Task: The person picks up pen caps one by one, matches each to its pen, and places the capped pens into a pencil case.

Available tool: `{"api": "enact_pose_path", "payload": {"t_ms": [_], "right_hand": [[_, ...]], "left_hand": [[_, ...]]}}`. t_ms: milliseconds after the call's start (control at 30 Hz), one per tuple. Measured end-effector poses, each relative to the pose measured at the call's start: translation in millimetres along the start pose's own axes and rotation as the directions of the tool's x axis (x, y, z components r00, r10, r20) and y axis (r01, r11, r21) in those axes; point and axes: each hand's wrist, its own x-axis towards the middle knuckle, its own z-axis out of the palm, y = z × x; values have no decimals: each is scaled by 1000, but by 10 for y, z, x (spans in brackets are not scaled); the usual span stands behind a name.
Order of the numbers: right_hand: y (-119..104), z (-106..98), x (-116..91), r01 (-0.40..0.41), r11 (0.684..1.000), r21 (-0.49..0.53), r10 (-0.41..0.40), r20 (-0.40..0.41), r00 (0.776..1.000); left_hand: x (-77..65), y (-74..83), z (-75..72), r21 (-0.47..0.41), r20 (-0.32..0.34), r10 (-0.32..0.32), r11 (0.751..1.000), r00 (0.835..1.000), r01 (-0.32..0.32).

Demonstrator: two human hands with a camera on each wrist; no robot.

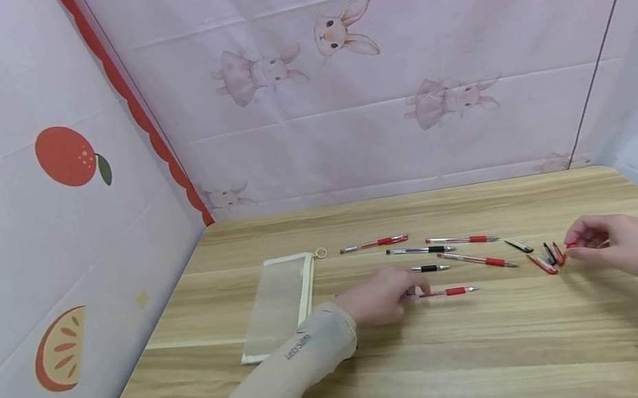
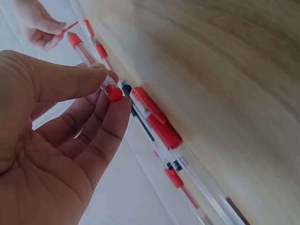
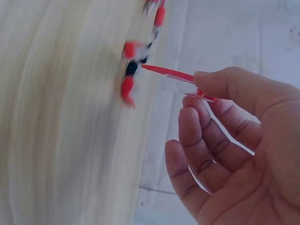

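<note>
My left hand (image 1: 387, 292) pinches an uncapped red gel pen (image 2: 83, 50) between thumb and fingers, low over the table, its tip pointing right. Over at the right, my right hand (image 1: 614, 243) holds a red pen cap (image 3: 168, 72) by thumb and fingertips, just above the table. Beside that hand lie loose caps: a red cap (image 1: 542, 264), another red cap (image 1: 558, 253) and black caps (image 1: 518, 245). Uncapped red pens (image 1: 479, 260) and black pens (image 1: 421, 250) are spread between the hands. A capped red pen (image 2: 159, 124) lies close to the left hand, mostly hidden in the head view.
A translucent zip pouch (image 1: 272, 297) with cream edges and a pull ring lies flat at the left, partly behind the left sleeve. Another red pen (image 1: 391, 240) lies at the back. Printed cloth (image 1: 349, 152) hangs behind and beside the wooden table (image 1: 447, 373).
</note>
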Motion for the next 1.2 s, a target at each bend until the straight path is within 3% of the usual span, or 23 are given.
{"api": "enact_pose_path", "payload": {"t_ms": [233, 500, 867, 1200], "right_hand": [[-196, 78, -21, 23, 995, 95, -20, -28, 999], [-398, 200, -41, 44, 986, 163, -40, -30, 999], [-635, 336, -30, 46, 966, 253, -29, -69, 997], [-804, 417, 11, 18, 937, 350, -11, -22, 1000]], "left_hand": [[-86, -54, -66, -57, -44, -23, 998, 999, 20], [-138, -109, -70, -47, -61, -9, 999, 998, 6], [-218, -114, -117, -60, -62, -48, 997, 997, 45], [-264, -117, -144, -44, -83, -53, 998, 995, 50]]}}
